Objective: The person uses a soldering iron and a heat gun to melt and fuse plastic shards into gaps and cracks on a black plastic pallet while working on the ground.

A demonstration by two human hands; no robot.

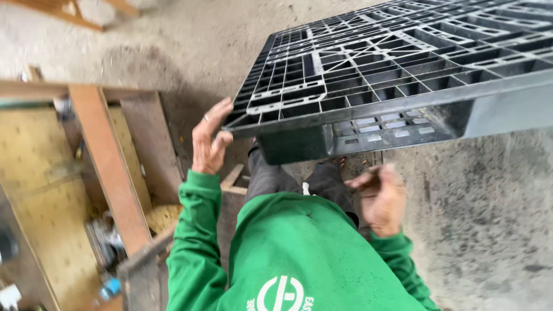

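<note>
Head view: we see the black plastic pallet [403, 63] raised off the concrete floor [484, 219], tilted in front of us. Our left hand [208, 141] curls its fingers against the pallet's near corner edge. Our right hand [380, 198] hangs loosely half-curled beneath the pallet, touching nothing. Wooden boards [106, 161] lie to our left.

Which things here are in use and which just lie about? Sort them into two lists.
In use:
- black plastic pallet, tilted up off the floor
- left hand, gripping the pallet's corner
- right hand, open, just below the pallet's edge

Lying about:
- wooden planks
- blue bottle
- concrete floor
</note>
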